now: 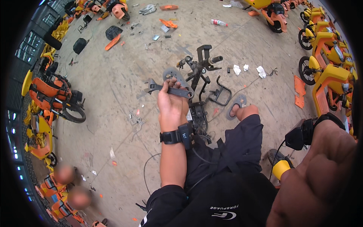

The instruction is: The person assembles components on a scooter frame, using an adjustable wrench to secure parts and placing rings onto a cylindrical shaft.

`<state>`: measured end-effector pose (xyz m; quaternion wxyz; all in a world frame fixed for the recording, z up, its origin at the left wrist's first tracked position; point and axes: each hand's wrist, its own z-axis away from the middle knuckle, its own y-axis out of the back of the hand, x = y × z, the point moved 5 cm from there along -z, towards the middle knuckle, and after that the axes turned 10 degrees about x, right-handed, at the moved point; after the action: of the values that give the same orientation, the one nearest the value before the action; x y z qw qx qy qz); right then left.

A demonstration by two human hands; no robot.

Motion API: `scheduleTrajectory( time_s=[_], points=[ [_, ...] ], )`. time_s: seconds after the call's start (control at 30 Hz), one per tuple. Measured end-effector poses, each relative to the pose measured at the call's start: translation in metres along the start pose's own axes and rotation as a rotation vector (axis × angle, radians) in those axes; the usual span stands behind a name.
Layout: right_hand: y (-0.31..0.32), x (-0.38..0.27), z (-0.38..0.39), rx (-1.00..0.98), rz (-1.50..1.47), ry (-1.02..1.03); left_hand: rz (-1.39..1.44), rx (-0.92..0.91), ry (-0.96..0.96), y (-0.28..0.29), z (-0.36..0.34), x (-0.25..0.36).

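Observation:
My left hand (pixel 172 90) is closed around a dark adjustable wrench (pixel 174 91), palm up, the jaw pointing left. A black strap with a small box (pixel 185 135) sits on that wrist. Just past the hand stands a black metal vehicle frame (pixel 195 77) with a tube end and brackets, partly hidden by my hand and leg. My right hand (pixel 315 181) looms large and blurred at the lower right, close to the camera; its fingers are not clear. Beside it shows a dark piece with a yellow band (pixel 281 169), its kind unclear.
Yellow and orange scooters line the right (pixel 329 83) and left (pixel 49 94). A bent black bracket (pixel 221 92) lies beyond my leg, near a grey sandal (pixel 237 106) on my foot. White paper scraps (pixel 261 72), a plastic bottle (pixel 219 23) and orange panels (pixel 299 92) litter the concrete.

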<state>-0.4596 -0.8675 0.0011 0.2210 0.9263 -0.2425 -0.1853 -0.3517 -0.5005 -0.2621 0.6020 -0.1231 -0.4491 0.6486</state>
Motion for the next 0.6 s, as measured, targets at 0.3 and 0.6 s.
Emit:
scheduleTrajectory(
  time_s=[0.3, 0.6],
  points=[
    [0.015, 0.007, 0.006, 0.029, 0.017, -0.019, -0.035, -0.031, -0.032, -0.006, -0.001, -0.003],
    [0.000, -0.001, 0.004, 0.002, 0.002, -0.006, -0.033, 0.008, -0.012, 0.005, -0.006, -0.002]
  ],
)
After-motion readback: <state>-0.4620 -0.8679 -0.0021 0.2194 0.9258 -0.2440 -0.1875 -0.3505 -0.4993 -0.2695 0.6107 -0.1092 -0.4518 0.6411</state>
